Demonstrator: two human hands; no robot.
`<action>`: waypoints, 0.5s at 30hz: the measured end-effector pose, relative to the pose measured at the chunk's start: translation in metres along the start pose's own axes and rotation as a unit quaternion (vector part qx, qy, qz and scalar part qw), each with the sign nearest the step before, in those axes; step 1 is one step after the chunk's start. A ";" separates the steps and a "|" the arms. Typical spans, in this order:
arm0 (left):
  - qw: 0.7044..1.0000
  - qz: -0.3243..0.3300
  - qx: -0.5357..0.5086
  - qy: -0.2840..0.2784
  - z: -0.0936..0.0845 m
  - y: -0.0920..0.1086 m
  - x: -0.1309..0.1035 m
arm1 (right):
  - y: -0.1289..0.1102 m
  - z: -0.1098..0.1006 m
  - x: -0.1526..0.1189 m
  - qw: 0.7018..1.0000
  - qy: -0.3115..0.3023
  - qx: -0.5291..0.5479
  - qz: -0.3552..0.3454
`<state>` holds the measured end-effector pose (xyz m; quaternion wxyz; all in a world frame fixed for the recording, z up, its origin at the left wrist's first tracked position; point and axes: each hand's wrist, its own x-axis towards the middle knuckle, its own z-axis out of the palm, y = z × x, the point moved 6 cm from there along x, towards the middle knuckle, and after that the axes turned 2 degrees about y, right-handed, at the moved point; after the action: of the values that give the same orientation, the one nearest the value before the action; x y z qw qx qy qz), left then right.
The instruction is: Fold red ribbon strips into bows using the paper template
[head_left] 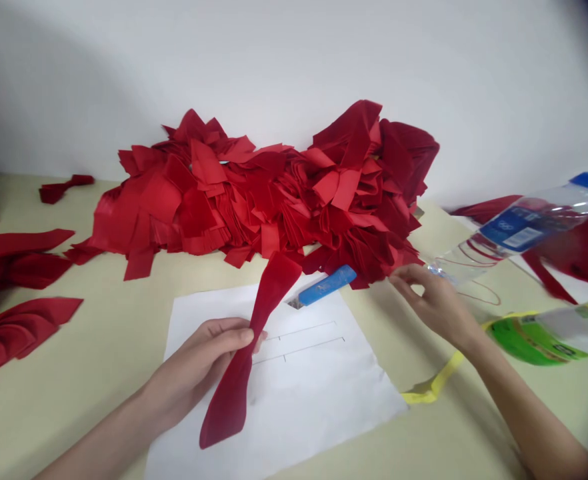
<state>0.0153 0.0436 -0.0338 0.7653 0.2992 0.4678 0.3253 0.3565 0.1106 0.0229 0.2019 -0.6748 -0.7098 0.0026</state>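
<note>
My left hand (219,350) is closed on a red velvet ribbon strip (231,400), pinching it at its narrow middle so both ends flare out. The strip is held above a white sheet of paper (314,413) with ruled black lines. A blue tool (328,285) with a dark tip lies at the sheet's upper edge. My right hand (431,300) is beside the lower end of a clear plastic bottle (504,233), thumb and fingertips pinched together; anything between them is too small to make out. Thin brown elastic bands (481,293) show at the bottle and on the table beside it.
A large heap of red velvet strips (274,200) lies against the white wall (284,60). More red strips (24,327) lie at the left, others at the far right behind the bottle. A green-labelled bottle (539,340) and a yellow strip (439,383) are on the right.
</note>
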 end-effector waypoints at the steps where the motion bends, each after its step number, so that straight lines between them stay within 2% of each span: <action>1: 1.000 -0.002 -0.006 -0.002 0.000 -0.001 0.001 | 0.003 -0.002 0.001 1.000 0.022 -0.014 0.014; 3: 1.000 -0.009 -0.013 -0.015 0.001 -0.002 0.001 | 0.010 -0.001 0.006 0.997 0.042 -0.043 0.038; 8: 0.998 -0.007 -0.035 -0.056 0.010 -0.001 -0.001 | 0.024 0.017 0.016 0.997 0.019 -0.053 0.047; 12: 0.992 0.024 -0.051 -0.115 0.016 0.000 -0.001 | 0.024 0.021 0.017 0.999 0.015 -0.006 0.045; 15: 0.985 0.046 -0.077 -0.145 0.016 0.000 0.001 | 0.013 0.015 0.014 0.998 0.014 0.056 0.033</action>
<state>0.0301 0.0415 -0.0281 0.8302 0.3046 0.3108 0.3484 0.3648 0.1290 0.0095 0.2489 -0.6852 -0.6833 0.0394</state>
